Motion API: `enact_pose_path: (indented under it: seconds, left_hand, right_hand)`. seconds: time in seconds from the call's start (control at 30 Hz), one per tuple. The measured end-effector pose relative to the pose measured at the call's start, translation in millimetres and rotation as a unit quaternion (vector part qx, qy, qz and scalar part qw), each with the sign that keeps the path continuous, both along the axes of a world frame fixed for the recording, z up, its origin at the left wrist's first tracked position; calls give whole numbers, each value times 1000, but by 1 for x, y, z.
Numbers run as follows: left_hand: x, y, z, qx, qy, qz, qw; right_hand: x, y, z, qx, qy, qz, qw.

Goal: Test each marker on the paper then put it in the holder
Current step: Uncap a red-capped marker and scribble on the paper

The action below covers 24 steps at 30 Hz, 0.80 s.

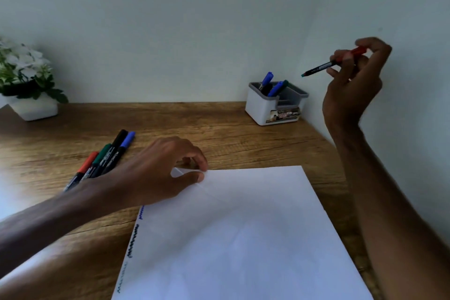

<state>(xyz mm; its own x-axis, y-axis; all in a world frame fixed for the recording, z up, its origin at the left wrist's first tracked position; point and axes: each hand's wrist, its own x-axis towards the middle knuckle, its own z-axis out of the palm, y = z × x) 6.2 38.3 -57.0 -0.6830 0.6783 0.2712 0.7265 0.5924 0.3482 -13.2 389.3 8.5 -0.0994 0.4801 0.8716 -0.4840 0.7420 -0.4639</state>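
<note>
A study or home-office corner, by the look of it, though the wide lens softens the edges and home versus office is hard to call. A wood-grain desk (219, 134) runs straight into the meeting of two plain pale walls (170, 19). On the far left sits a potted plant (22, 73) with white flowers in a white pot (36, 108), a homely touch. Tucked into the corner is a white holder (263, 109) with a grey rim, capped markers (267, 78) standing in it. Loose markers (107, 156) lie side by side on the desk, and a sheet of paper (243, 226) with squiggles down its left edge lies at the front.
</note>
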Motion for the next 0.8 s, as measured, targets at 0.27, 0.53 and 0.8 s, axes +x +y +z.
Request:
enact_pose_path:
  seconds: [0.27, 0.53, 0.8]
  left_hand:
    - [0, -1, -4, 16, 5, -10, 1000]
    - [-1, -3, -6, 17, 3, -18, 1000]
    - [-2, -3, -7, 19, 5, -18, 1000]
  right_hand:
    - [-31, 28, -42, 27, -147, -25, 988]
    - [-34, 30, -55, 91, -218, -24, 971]
    - [-25, 16, -48, 93, -218, -36, 971]
